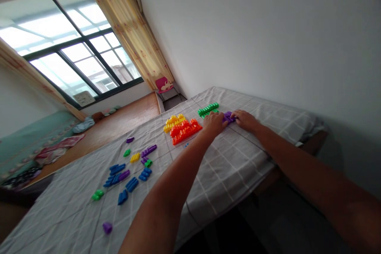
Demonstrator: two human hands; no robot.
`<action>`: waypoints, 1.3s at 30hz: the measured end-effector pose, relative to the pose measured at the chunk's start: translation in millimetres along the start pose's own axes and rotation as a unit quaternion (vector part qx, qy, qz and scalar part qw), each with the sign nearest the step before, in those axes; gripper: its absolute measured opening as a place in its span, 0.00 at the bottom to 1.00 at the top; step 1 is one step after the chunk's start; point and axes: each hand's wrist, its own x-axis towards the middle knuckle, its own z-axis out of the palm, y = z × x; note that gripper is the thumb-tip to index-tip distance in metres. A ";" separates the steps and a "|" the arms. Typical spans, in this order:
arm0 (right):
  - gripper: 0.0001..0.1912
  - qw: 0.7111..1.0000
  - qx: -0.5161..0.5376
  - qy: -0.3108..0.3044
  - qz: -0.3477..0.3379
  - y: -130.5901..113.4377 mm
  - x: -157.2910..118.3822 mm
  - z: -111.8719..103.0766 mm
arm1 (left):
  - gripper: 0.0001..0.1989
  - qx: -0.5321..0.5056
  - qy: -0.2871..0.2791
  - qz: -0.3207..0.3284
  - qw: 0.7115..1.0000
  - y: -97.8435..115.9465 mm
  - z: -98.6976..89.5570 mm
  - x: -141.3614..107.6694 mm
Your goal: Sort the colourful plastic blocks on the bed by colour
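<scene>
Purple toy building blocks (229, 117) lie on the grey checked cloth between my two hands. My left hand (213, 122) is closed at their left end, its fingers partly hidden behind the back of the hand. From the other side, my right hand (244, 119) has its fingertips closed on the right end of the same purple blocks. Just beyond my left hand is a row of joined green blocks (208, 109). To the left of that hand, a stack of orange-red blocks (186, 131) stands against a stack of yellow blocks (173, 122).
Loose blue blocks (131, 184), a purple block (107, 228), a yellow block (135, 157) and green blocks (97, 195) are scattered at the left of the table (166, 202). A white wall (268, 31) borders the far right side. A pink chair (163, 84) stands beyond.
</scene>
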 end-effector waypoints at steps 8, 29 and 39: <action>0.15 1.000 0.016 0.003 0.004 -2.4 -0.7 -6.5 | 0.16 0.053 -0.017 -0.017 0.998 5.9 24.1 16.2; 0.17 0.991 -0.007 0.077 0.114 17.3 -13.6 -14.2 | 0.13 0.027 0.022 -0.195 0.980 -155.0 -45.5 -184.6; 0.15 0.985 0.035 0.140 -0.090 -155.4 20.2 -16.0 | 0.20 -0.049 -0.032 -0.257 0.965 -272.0 -21.5 -312.4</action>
